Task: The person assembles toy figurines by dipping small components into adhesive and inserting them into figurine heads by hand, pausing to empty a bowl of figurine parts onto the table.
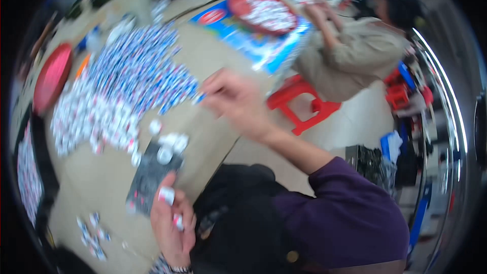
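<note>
My left hand (174,218) is closed around a small white piece (166,195) with a pinkish mark, near the thumb. Lower in the same fingers sits a second white-and-pink piece (178,221). Blurred by motion, my right hand (231,99) pinches a small blue-and-white piece (200,97) at the right edge of a spread of slim blue-and-white pieces (137,66). A heap of small white pieces (91,122) adjoins that spread. Ahead of my left hand lies a dark grey flat block (152,180), with several white round pieces (172,147) on its far end.
A red tray (53,78) stands at the left, above a black-edged bin (48,177) of pieces. Several loose pieces (93,237) lie at the near left. Across the table, a person (355,56) works beside a red bowl (241,7) of white pieces. A red stool (299,104) stands right.
</note>
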`<state>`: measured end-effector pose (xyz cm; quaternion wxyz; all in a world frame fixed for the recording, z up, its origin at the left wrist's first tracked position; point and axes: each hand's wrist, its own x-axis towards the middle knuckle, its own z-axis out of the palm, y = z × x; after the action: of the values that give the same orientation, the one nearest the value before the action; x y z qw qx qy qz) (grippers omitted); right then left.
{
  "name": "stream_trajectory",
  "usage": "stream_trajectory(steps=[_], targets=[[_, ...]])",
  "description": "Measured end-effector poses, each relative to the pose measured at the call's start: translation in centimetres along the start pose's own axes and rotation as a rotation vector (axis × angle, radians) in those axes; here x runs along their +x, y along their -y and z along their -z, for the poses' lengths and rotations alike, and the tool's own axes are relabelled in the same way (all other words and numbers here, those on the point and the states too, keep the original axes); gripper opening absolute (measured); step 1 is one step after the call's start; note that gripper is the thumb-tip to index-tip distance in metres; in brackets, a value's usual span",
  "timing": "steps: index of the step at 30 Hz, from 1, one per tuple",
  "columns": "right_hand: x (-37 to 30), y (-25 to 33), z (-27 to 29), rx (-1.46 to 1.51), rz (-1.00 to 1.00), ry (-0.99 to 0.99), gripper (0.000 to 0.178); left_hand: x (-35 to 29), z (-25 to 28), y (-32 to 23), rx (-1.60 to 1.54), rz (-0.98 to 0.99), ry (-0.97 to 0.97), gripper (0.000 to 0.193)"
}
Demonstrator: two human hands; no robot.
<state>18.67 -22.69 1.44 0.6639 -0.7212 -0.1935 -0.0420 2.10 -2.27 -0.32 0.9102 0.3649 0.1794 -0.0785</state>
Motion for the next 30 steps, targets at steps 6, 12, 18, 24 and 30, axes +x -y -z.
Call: stream_trajectory(steps=[6, 12, 18, 24, 30], targets=[[1.2, -0.6, 9.3, -0.125, -0.061, -0.384, 0.004, -0.3, -0.6, 0.3, 0.190, -0.018, -0.011, 0.040], [1.1, -2.2, 27.9, -0.626, 0.147, -0.799, 0.005, -0.1, -0.7, 0.2, 0.262, -0.013, 0.071, 0.028], [0.0, -2.7, 39.0, -0.970, 0.046, -1.028, 0.007, 0.5, 0.0, 0.4, 0.223, 0.024, 0.130, 0.032], [-2.2, -4.1, 43.2, -0.956, -0.050, -1.106, 0.010, 0.4, 0.2, 0.9, 0.195, 0.045, 0.134, 0.033], [2.3, -5.3, 32.8, -0.673, -0.012, -0.795, 0.008, -0.1, 0.4, 0.2, 0.217, 0.020, 0.117, 0.030]])
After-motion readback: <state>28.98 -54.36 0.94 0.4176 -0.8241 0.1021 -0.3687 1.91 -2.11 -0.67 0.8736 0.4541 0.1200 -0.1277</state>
